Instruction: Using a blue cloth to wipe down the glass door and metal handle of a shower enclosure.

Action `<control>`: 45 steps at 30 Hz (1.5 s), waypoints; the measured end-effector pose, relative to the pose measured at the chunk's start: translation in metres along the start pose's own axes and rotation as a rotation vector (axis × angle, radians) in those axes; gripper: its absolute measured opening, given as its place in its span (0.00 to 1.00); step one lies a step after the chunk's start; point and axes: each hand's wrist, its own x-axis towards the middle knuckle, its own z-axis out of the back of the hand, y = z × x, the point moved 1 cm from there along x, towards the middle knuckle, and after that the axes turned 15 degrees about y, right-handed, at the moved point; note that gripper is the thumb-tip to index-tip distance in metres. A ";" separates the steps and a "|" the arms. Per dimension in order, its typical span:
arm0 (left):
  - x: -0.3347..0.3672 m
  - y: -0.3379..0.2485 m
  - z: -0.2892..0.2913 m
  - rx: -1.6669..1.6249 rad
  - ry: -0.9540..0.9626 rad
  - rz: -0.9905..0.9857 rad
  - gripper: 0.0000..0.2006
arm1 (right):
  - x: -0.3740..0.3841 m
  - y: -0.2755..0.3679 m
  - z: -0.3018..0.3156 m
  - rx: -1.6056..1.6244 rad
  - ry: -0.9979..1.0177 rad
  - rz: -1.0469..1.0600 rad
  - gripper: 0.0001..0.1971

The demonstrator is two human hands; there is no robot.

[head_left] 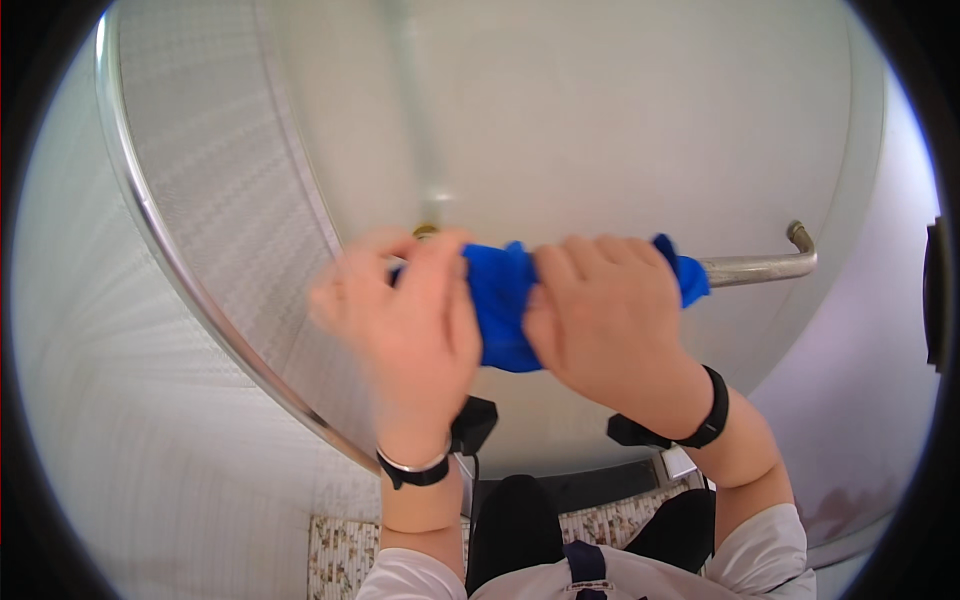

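So I've got this blue cloth (505, 310) right around the middle of the frame, wrapped over a metal bar handle (760, 270) whose bare end pokes out toward the right. My right hand (620, 315) has its fingers curled down over the cloth, pressed together and gripping it. My left hand (415, 320) is at the cloth's left end, fingers bent but pretty blurry, so can't tell how tight they are. There's also a curved metal rail (148, 205) sweeping down the left side.
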 end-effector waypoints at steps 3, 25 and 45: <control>0.007 0.023 0.003 0.210 -0.192 0.095 0.08 | 0.028 0.029 -0.017 0.138 -0.003 0.061 0.06; 0.017 0.016 -0.048 -0.547 -0.109 -0.069 0.15 | 0.017 0.001 -0.031 -0.023 -0.159 0.097 0.07; 0.032 -0.071 -0.062 -0.120 -0.077 -0.093 0.12 | -0.036 -0.078 0.000 -0.230 -0.227 0.151 0.09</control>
